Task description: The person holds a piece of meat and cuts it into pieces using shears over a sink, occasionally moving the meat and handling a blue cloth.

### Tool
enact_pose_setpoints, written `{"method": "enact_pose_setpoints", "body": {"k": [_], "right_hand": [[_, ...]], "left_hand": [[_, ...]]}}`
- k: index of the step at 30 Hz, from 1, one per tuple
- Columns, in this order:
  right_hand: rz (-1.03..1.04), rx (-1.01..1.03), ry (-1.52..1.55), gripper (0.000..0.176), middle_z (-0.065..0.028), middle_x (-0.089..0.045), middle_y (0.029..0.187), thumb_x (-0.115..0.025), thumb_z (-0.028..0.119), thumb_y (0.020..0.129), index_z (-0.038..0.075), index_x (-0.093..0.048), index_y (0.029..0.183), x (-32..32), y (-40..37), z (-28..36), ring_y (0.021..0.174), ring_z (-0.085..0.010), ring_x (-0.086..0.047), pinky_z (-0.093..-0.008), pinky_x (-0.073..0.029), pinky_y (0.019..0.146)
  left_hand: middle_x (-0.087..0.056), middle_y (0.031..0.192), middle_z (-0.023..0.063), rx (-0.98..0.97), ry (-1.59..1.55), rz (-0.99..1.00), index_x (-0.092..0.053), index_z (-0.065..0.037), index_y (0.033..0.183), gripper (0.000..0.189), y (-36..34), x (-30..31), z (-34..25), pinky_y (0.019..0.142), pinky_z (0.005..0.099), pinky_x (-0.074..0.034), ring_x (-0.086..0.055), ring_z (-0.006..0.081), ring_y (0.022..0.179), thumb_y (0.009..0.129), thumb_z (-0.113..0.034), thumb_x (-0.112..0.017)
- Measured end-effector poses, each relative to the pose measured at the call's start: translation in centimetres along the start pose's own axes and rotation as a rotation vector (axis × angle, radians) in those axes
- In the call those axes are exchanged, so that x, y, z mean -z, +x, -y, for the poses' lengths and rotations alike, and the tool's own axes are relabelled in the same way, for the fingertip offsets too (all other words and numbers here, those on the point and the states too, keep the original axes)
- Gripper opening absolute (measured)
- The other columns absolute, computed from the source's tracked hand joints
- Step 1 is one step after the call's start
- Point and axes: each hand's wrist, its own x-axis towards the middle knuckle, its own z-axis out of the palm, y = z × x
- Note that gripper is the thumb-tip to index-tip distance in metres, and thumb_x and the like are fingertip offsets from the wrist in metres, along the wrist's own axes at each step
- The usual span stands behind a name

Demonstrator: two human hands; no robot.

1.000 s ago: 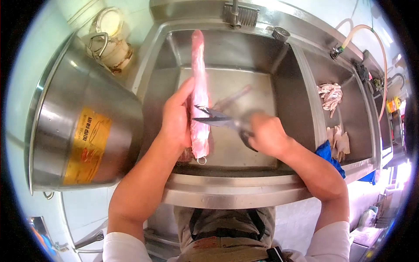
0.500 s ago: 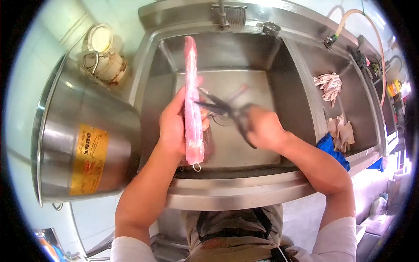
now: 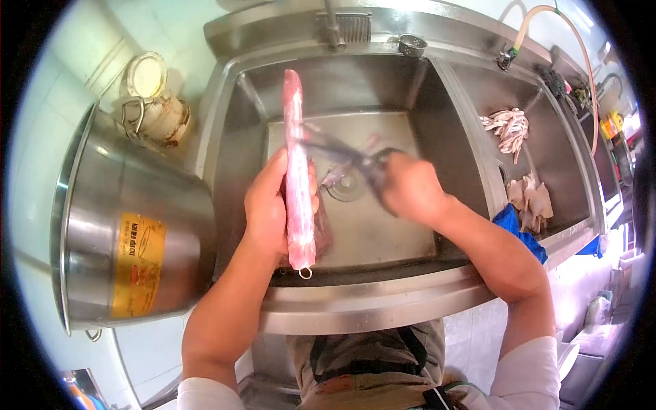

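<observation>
Meat (image 3: 298, 171): 1 long pink strip, held lengthwise over the sink (image 3: 383, 232), far end pointing at the tap (image 3: 333, 27), near end over the front rim with a small metal ring (image 3: 305, 273) hanging from it; left hand (image 3: 268, 205) wrapped around its lower half from the left, fingers curled tight on it; right hand (image 3: 410, 188) closed in a fist on the scissors (image 3: 342, 152) handles, just right of the meat; blades point left and reach the strip's upper-middle part, touching or nearly so; motion blur, cannot tell how far the blades are parted; drain (image 3: 347, 186) below the scissors, a few pale scraps beside it; right of the sink a 2nd basin (image 3: 547, 154) with 2 piles of pale pieces (image 3: 507, 126); blue cloth (image 3: 518, 232) over its near rim by the right forearm; left of the sink a big steel pot (image 3: 130, 205) lying tilted, yellow label (image 3: 137, 263) on its side; behind it a lidded jar (image 3: 154, 102); hose (image 3: 547, 14) at top right.
</observation>
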Motion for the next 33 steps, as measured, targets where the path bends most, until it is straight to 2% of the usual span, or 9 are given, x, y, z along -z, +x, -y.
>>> {"method": "enact_pose_setpoints", "body": {"k": [4, 8, 11, 13, 19, 22, 26, 31, 33], "right_hand": [[0.072, 0.047, -0.058, 0.033, -0.0241, -0.062, 0.089, -0.064, 0.021, 0.077, -0.006, -0.052, 0.092, 0.1, -0.2, 0.4, 0.078, -0.0399, -0.063, -0.0465, -0.052, 0.068], [0.057, 0.016, -0.031, 0.028, -0.0236, -0.062, 0.08, -0.064, 0.019, 0.075, -0.006, -0.054, 0.086, -2.0, -0.5, -0.7, 0.073, -0.0398, -0.063, -0.0473, -0.052, 0.066], [0.033, 0.048, -0.036, 0.025, -0.0218, -0.063, 0.074, -0.064, 0.018, 0.075, -0.005, -0.056, 0.083, -2.7, -0.3, -1.8, 0.069, -0.0403, -0.063, -0.0478, -0.052, 0.065], [0.027, 0.021, -0.03, 0.023, -0.0207, -0.062, 0.07, -0.064, 0.017, 0.075, -0.004, -0.056, 0.082, -2.6, -0.1, -1.8, 0.067, -0.0409, -0.062, -0.048, -0.052, 0.064], [-0.007, -0.052, 0.065, 0.024, -0.0228, -0.063, 0.079, -0.064, 0.018, 0.075, -0.003, -0.057, 0.085, -0.8, 0.0, -0.3, 0.072, -0.0404, -0.063, -0.0474, -0.052, 0.067], [-0.077, 0.024, 0.014, 0.025, -0.0228, -0.063, 0.082, -0.064, 0.019, 0.076, -0.003, -0.058, 0.086, -1.2, -0.3, -0.4, 0.075, -0.0405, -0.063, -0.048, -0.051, 0.069], [0.063, -0.053, -0.056, 0.023, -0.0224, -0.063, 0.083, -0.064, 0.019, 0.077, -0.002, -0.058, 0.085, -1.8, 0.4, -1.4, 0.075, -0.0413, -0.062, -0.0484, -0.051, 0.069], [0.021, -0.184, 0.045, 0.021, -0.0236, -0.063, 0.083, -0.064, 0.018, 0.076, -0.001, -0.058, 0.08, 0.2, 1.0, -1.6, 0.075, -0.0419, -0.062, -0.0483, -0.051, 0.069], [-0.018, -0.171, 0.024, 0.022, -0.0238, -0.063, 0.085, -0.065, 0.018, 0.076, -0.002, -0.057, 0.082, 0.2, 1.1, -1.5, 0.076, -0.0416, -0.062, -0.048, -0.051, 0.07]], "left_hand": [[-0.054, 0.077, 0.004, -0.008, 0.081, 0.034, -0.054, -0.006, 0.111, 0.03, 0.1, 0.3, 0.3, 0.051, 0.0259, -0.042, -0.049, 0.0117, 0.061, 0.098, -0.031, -0.045], [-0.053, 0.075, 0.0029, -0.063, 0.245, -0.008, -0.054, -0.005, 0.109, 0.03, -0.7, -0.8, 0.4, 0.052, 0.0257, -0.043, -0.049, 0.011, 0.061, 0.098, -0.031, -0.043], [-0.052, 0.074, 0.003, -0.064, 0.239, 0.035, -0.054, -0.004, 0.108, 0.031, -0.9, -0.7, 0.2, 0.051, 0.0258, -0.042, -0.048, 0.0114, 0.06, 0.098, -0.032, -0.042], [-0.052, 0.074, 0.003, 0.007, 0.112, 0.039, -0.054, -0.004, 0.106, 0.032, -0.4, 0.3, 0.2, 0.051, 0.0259, -0.041, -0.048, 0.0116, 0.059, 0.099, -0.033, -0.042], [-0.051, 0.073, 0.0031, 0.032, 0.115, 0.003, -0.054, -0.004, 0.101, 0.032, -0.4, -0.1, 0.0, 0.05, 0.0259, -0.04, -0.046, 0.0117, 0.057, 0.098, -0.034, -0.043], [-0.051, 0.072, 0.0029, 0.035, 0.16, 0.001, -0.055, -0.004, 0.101, 0.033, -0.3, -0.1, 0.3, 0.05, 0.026, -0.04, -0.047, 0.0117, 0.057, 0.098, -0.034, -0.044], [-0.052, 0.073, 0.0026, -0.03, 0.325, -0.078, -0.056, -0.005, 0.101, 0.032, -0.5, -0.4, 0.4, 0.05, 0.0262, -0.041, -0.047, 0.0115, 0.057, 0.098, -0.034, -0.044], [-0.052, 0.071, 0.0023, 0.012, 0.185, 0.022, -0.054, -0.002, 0.118, 0.037, -0.3, -0.8, -0.1, 0.049, 0.0259, -0.04, -0.048, 0.0111, 0.056, 0.097, -0.032, -0.046], [-0.052, 0.07, 0.0024, 0.007, 0.161, 0.063, -0.051, -0.002, 0.125, 0.041, -0.4, -0.8, 0.0, 0.049, 0.0257, -0.04, -0.048, 0.0109, 0.056, 0.095, -0.029, -0.049]]}}
